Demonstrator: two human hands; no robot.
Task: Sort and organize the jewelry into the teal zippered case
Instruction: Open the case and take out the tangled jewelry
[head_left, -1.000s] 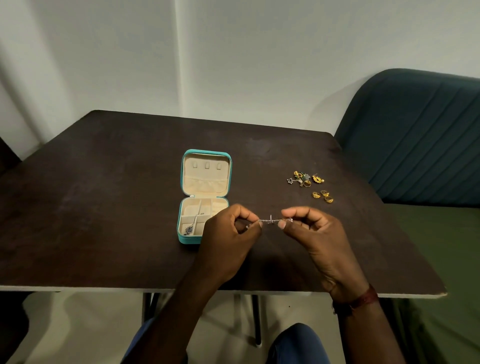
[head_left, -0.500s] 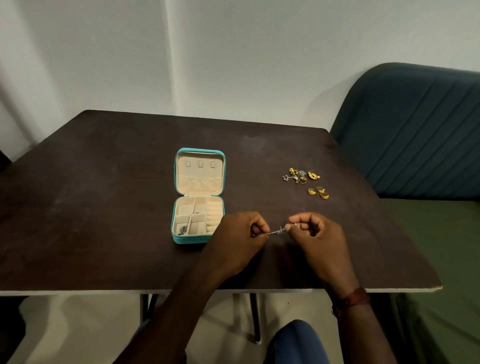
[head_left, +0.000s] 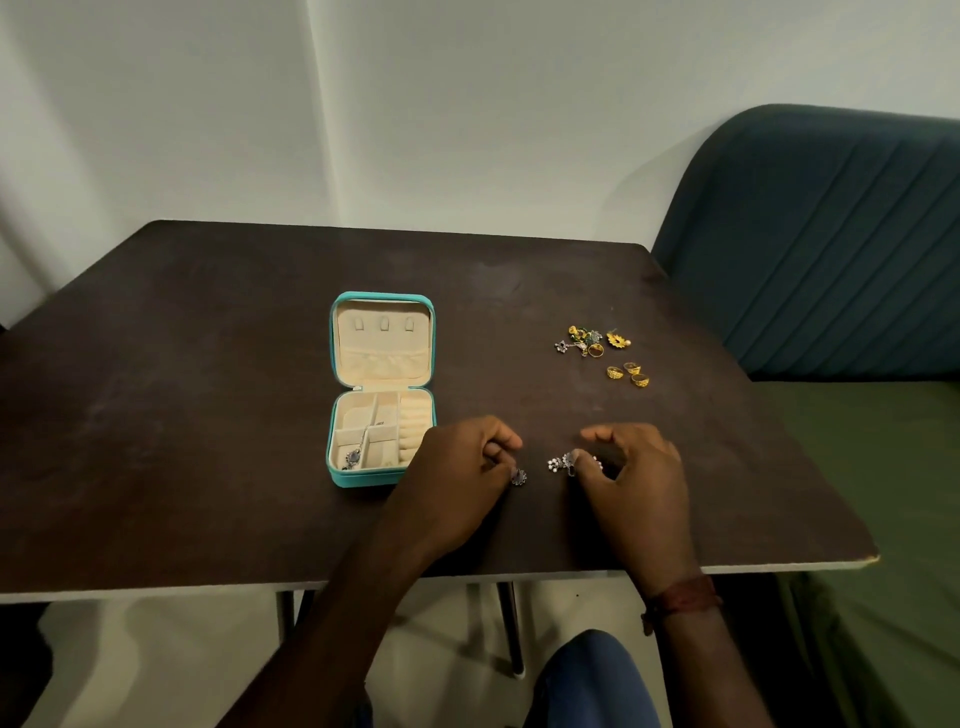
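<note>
Both hands hover low over the near part of the table (head_left: 208, 415), just right of the teal case (head_left: 340, 364). Her or his left hand (head_left: 457, 483) is curled, fingertips pinching a small silver earring (head_left: 518, 476) against the wood; the right hand (head_left: 636, 467) pinches its silver, pearl-tipped mate (head_left: 563, 462), apparently so the pair can be packed together. Behind, a dark teal sofa (head_left: 821, 249) backs the right edge. That case lies open, lid flat, its cream compartments facing up ready to receive things, with one silver pendant (head_left: 354, 457) already draped across a divider. Well apart on the right waits the gold pile (head_left: 597, 343), three gold rings (head_left: 628, 374) grouped just beside it.
</note>
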